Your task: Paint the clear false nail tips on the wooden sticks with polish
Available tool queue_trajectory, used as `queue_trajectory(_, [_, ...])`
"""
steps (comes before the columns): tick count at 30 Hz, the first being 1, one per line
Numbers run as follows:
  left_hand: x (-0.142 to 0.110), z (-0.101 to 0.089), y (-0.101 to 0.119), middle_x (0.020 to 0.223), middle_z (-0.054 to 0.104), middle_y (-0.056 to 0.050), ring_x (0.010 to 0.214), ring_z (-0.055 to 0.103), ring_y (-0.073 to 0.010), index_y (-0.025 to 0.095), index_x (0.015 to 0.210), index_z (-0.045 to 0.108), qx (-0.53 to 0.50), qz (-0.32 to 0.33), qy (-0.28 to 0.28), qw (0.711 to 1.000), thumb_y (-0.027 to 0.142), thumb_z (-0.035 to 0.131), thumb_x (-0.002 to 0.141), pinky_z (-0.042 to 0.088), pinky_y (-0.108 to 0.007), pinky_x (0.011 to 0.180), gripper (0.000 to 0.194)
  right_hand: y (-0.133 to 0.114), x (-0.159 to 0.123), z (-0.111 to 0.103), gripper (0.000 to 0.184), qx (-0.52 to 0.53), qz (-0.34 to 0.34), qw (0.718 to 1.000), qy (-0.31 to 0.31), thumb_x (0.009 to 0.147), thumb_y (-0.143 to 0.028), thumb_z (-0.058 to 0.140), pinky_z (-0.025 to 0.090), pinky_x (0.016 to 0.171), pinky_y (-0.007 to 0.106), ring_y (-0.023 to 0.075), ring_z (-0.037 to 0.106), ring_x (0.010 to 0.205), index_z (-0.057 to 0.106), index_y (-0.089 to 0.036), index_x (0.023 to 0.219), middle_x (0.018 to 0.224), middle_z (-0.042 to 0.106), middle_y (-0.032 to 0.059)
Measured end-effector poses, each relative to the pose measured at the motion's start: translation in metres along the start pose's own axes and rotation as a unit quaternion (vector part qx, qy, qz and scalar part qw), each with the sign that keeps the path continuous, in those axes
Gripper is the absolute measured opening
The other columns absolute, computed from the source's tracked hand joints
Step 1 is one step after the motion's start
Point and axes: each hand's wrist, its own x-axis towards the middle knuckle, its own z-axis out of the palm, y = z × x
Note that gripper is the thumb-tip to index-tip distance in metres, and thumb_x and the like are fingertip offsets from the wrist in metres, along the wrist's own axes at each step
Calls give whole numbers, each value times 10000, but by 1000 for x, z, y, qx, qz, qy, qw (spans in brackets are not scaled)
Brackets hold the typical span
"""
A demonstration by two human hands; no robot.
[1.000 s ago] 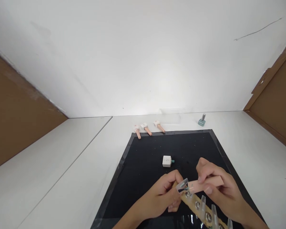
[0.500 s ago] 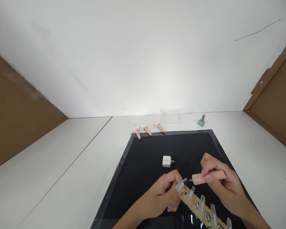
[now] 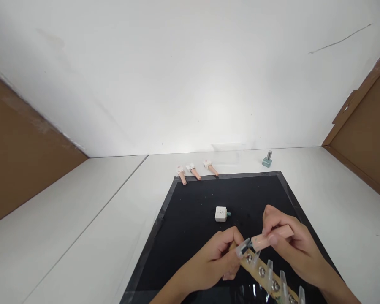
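My left hand (image 3: 217, 257) grips the far end of a tan nail tip stand (image 3: 255, 270), which slants down toward the bottom right. Several clear nail tips stand up along it over round metal studs. Dark green colour shows on the end nail tip (image 3: 243, 248), beside my left thumb. Pinched in my right hand (image 3: 291, 242) is a nail polish brush (image 3: 261, 242) with a pink cap handle, its bristle end at that nail tip. Beyond the hands, an uncapped white polish bottle (image 3: 221, 214) lies on its side, its green neck pointing right.
A black mat (image 3: 190, 219) covers the middle of the white table (image 3: 114, 228). Three white bottles with pink caps (image 3: 194, 172) lie at its back left edge. A teal polish bottle (image 3: 267, 160) stands back right. Cardboard panels (image 3: 28, 143) flank both sides.
The brush in my right hand has moved slightly left and down, closer onto the end nail tip. More green shows there now. My left hand holds nearly still.
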Motion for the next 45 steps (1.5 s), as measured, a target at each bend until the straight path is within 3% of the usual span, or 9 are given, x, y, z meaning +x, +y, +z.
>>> queue_trajectory(7, [-3, -3, -1, 501, 334, 104, 399, 290, -31, 187, 724, 426, 9, -6, 3, 1000, 542, 545, 840, 287, -168, 406, 392, 3, -3, 2, 299, 7, -11, 998, 67, 941, -426, 483, 354, 532, 266, 147, 420, 571, 536, -224, 728, 616, 436, -25])
queue_trajectory(10, [-2, -2, -1, 491, 332, 105, 399, 293, -35, 188, 719, 425, 25, -3, 5, 1000, 522, 546, 849, 290, -170, 407, 378, 2, -1, 3, 315, 44, -7, 999, 31, 913, -495, 498, 350, 498, 257, 139, 428, 548, 578, -225, 772, 638, 450, -19])
queue_trajectory(14, [1, 0, 0, 481, 322, 109, 395, 290, -37, 194, 711, 406, 18, 3, -2, 1000, 507, 551, 852, 287, -171, 407, 373, 1, 0, 2, 301, 7, 18, 1000, 10, 927, -457, 492, 340, 495, 254, 133, 433, 548, 580, -217, 768, 651, 465, -16])
queue_trajectory(23, [-7, -4, -3, 492, 341, 100, 393, 302, -33, 181, 739, 442, 51, 12, -3, 999, 530, 508, 868, 303, -167, 404, 378, 7, -2, 3, 312, -13, 1, 995, 101, 950, -387, 474, 328, 508, 263, 141, 411, 554, 500, -219, 689, 610, 435, -26])
queue_trajectory(28, [-3, -3, -1, 472, 333, 104, 393, 297, -32, 185, 718, 422, 29, 25, -8, 999, 521, 530, 860, 299, -165, 408, 381, 4, 0, 4, 314, 34, -29, 998, 42, 914, -481, 507, 351, 490, 263, 145, 433, 550, 586, -218, 763, 619, 476, -10])
queue_trajectory(31, [0, -1, 0, 476, 329, 105, 394, 295, -31, 186, 720, 419, 14, 23, -12, 1000, 508, 538, 861, 293, -162, 406, 371, 2, 0, 3, 284, 6, -19, 1000, 17, 932, -435, 496, 347, 498, 261, 144, 431, 556, 580, -220, 767, 617, 472, -15])
queue_trajectory(39, [-3, -3, -3, 477, 337, 101, 385, 297, -32, 182, 731, 440, 37, 24, -7, 999, 513, 517, 871, 299, -168, 399, 368, 6, -3, 1, 288, -61, -16, 995, 71, 944, -328, 486, 332, 493, 273, 148, 422, 544, 526, -212, 683, 599, 463, -15])
queue_trajectory(42, [-5, -4, -3, 490, 345, 95, 394, 303, -34, 180, 727, 446, 43, 14, -3, 999, 535, 513, 863, 298, -166, 396, 386, 7, -3, 1, 268, -30, -27, 994, 100, 939, -339, 507, 341, 500, 267, 145, 436, 555, 542, -216, 703, 609, 470, -16])
queue_trajectory(45, [-4, -4, -2, 486, 338, 100, 391, 299, -31, 183, 721, 430, 28, 18, -6, 999, 539, 522, 856, 295, -163, 397, 391, 6, -2, 3, 249, 31, -46, 995, 81, 923, -420, 523, 347, 490, 260, 147, 445, 562, 580, -231, 770, 625, 488, -12])
